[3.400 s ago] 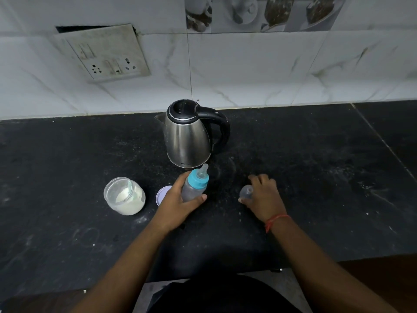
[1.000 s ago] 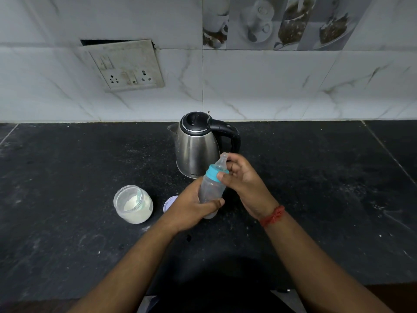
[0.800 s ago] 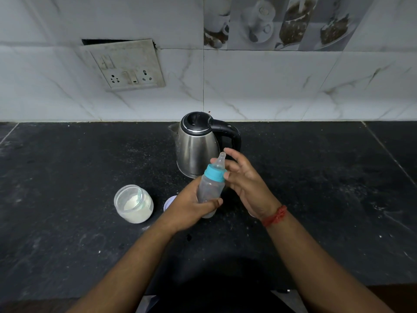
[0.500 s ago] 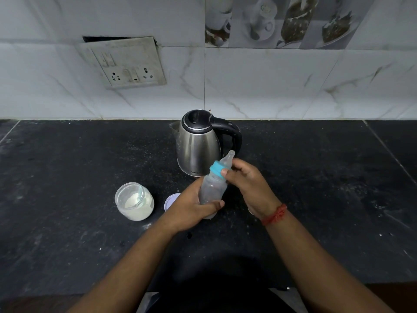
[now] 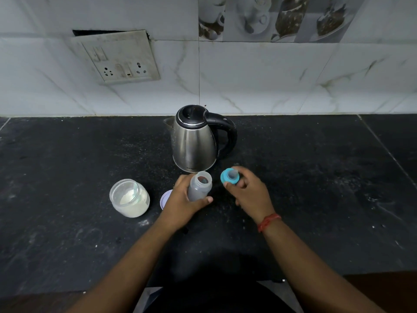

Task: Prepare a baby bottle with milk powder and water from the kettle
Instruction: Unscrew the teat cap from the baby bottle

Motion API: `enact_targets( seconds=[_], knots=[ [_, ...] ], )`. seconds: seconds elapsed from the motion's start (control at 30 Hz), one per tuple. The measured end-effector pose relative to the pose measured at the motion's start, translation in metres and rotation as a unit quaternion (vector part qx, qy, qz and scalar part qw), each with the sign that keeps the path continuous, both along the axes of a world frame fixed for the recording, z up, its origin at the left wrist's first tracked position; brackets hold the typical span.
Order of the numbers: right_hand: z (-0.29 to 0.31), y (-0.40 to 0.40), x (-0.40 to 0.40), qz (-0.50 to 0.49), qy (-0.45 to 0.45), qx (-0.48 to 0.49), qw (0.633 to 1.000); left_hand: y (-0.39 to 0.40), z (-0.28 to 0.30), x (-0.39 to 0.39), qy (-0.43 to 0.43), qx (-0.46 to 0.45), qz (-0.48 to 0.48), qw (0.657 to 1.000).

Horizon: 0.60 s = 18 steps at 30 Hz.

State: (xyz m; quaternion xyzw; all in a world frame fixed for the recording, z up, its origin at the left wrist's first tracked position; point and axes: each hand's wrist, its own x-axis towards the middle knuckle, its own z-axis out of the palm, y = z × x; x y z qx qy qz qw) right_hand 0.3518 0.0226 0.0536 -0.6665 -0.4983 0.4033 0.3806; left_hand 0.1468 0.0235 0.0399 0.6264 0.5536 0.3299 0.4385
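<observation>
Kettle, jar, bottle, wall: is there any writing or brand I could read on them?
Kettle: a small dark brand mark near its base, too small and blurred to read.
Powder jar: no label shows.
Baby bottle: no readable marks.
Wall socket plate: no text shows.

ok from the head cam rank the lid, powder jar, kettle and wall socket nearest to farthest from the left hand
From the left hand, which holds the open bottle:
1. Lid: flat on the counter, right beside the hand, partly hidden by it.
2. Powder jar: further left on the counter.
3. Kettle: behind the hand; too close to call against the jar.
4. Wall socket: up on the tiles, clearly farthest.
</observation>
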Motion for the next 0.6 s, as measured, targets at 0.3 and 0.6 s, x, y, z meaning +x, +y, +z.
enact_targets(
  seconds=[0.3, 0.6],
  knots=[
    [-0.058, -0.015, -0.015, 0.017, -0.052, -0.132, 0.99, 0.0, -0.041, 0.01, 0.046, -0.035, -0.001, 0.998],
    [-0.076, -0.018, -0.011, 0.008, -0.075, -0.153, 0.985, 0.005, -0.054, 0.014, 0.076, -0.053, -0.017, 0.996]
  ],
)
